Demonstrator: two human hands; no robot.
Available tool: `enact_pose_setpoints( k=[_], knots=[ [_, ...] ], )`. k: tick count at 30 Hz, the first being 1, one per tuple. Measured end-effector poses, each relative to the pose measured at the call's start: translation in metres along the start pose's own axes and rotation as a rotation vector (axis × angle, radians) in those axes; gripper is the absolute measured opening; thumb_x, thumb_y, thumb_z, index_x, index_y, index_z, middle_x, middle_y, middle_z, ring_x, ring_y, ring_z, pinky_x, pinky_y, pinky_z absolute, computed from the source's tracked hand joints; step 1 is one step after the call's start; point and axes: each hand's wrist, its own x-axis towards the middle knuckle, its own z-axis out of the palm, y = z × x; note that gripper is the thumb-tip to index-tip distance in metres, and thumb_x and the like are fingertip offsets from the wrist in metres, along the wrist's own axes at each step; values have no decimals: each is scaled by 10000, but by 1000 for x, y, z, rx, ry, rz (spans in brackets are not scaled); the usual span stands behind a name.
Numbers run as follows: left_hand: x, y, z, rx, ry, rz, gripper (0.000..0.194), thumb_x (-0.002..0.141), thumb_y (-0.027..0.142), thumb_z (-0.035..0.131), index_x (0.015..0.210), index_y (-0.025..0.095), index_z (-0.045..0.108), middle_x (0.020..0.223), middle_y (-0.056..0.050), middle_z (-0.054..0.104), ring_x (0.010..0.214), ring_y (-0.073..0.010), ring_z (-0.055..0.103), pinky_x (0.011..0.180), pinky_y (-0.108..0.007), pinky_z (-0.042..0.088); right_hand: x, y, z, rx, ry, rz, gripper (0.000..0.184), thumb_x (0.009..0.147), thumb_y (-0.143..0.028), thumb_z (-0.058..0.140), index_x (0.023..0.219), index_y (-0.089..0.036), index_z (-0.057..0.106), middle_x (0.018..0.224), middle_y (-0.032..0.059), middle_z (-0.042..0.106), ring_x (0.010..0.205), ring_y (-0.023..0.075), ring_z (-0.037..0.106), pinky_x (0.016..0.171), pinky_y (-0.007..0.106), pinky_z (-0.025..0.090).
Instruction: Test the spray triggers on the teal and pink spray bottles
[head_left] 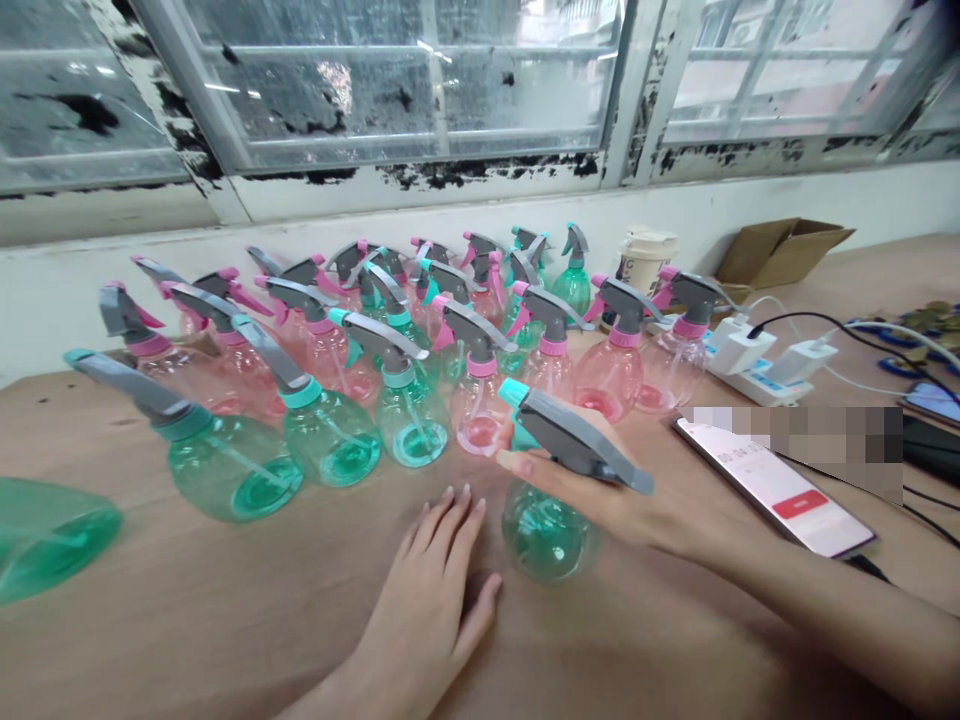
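My right hand [581, 465] is wrapped round the neck of a green spray bottle [547, 530] with a grey and teal trigger head, which is upright at the table's middle. Flat on the wood beside it lies my left hand [431, 580], fingers stretched out and holding nothing. Just beyond stand a pink spray bottle [480, 415] and a green spray bottle [411, 425]. More green bottles [330, 440] line the front left, and pink ones [607, 380] continue the row to the right. Several others, pink and green, crowd behind, partly hidden.
A phone [780, 490] showing a timer lies at the right, near a power strip [757, 375] with white chargers and cables. Behind are a paper cup [649, 255] and an open cardboard box [780, 250]. A green bottle body [52, 535] shows at the left edge. Windows border the back.
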Motion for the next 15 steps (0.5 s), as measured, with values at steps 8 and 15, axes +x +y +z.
enact_pose_setpoints(
  k=[8, 15],
  knots=[
    [0, -1, 0, 0, 4, 4, 525, 961, 321, 479, 1440, 134, 374, 1441, -169, 501, 1331, -322, 459, 1045, -509, 434, 1, -4, -2, -58, -1, -8, 51, 875, -266, 595, 922, -257, 577, 732, -50, 522, 571, 97, 466, 549, 223, 451],
    [-1, -2, 3, 30, 20, 20, 528, 962, 320, 480, 1435, 112, 371, 1442, -179, 497, 1330, -323, 461, 1025, -515, 452, 3, 4, 3, 5, 20, -32, 41, 857, -265, 612, 861, -237, 582, 716, -41, 518, 703, 123, 548, 747, 275, 533]
  ],
)
